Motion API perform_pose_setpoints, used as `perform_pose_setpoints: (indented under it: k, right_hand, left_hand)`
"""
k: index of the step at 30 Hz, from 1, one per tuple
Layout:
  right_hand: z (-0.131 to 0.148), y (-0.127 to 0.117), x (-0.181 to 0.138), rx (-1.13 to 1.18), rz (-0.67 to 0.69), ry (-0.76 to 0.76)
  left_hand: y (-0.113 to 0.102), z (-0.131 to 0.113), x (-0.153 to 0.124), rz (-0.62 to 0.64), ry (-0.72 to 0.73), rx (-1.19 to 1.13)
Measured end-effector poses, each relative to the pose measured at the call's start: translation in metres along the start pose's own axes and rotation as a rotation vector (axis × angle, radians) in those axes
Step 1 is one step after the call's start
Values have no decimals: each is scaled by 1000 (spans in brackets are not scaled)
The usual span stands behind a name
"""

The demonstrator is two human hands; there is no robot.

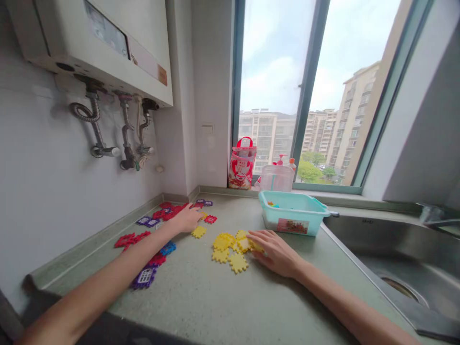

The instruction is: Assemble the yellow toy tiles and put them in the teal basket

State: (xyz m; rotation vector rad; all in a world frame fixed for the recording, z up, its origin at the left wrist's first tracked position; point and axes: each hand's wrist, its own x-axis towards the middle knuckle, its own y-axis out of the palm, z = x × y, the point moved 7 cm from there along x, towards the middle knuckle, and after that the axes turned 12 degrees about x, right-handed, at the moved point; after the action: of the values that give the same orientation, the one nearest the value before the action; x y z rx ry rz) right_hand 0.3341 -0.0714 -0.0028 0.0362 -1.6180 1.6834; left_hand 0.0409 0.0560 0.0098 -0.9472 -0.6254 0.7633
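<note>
My left hand (189,218) reaches over the far left of the counter with its fingers stretched out, touching or just above red and yellow toothed tiles. A single yellow tile (199,232) lies just below it, and a small red tile (211,219) sits to its right. My right hand (276,252) rests flat, fingers extended over the right side of a pile of yellow interlocking tiles (222,241). Under and around my left arm are scattered red tiles (125,240), a blue tile (168,247) and a purple window tile (145,276). My arm hides part of this group.
A turquoise plastic basket (298,211) with a few small colourful pieces stands behind my right hand. To the right is a steel sink (395,258). A red-and-white bag (243,165) and bottles line the windowsill. A water heater (104,48) hangs upper left above pipes.
</note>
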Motion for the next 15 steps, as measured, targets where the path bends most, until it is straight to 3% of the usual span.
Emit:
perform_pose_setpoints:
  k: [2,7,12,15]
  right_hand:
    - [-15,9,-5,15,-9,69]
    - [-19,9,-11,73,-6,142]
    - [-17,15,-13,139,62,267]
    - [-15,15,-15,200,89,322]
  left_hand:
    - [1,-7,-4,-60,84,41]
    - [-33,-47,-15,-182,144,143]
    - [-53,-97,-15,-79,62,130]
    - [-68,-106,-12,-49,8,30]
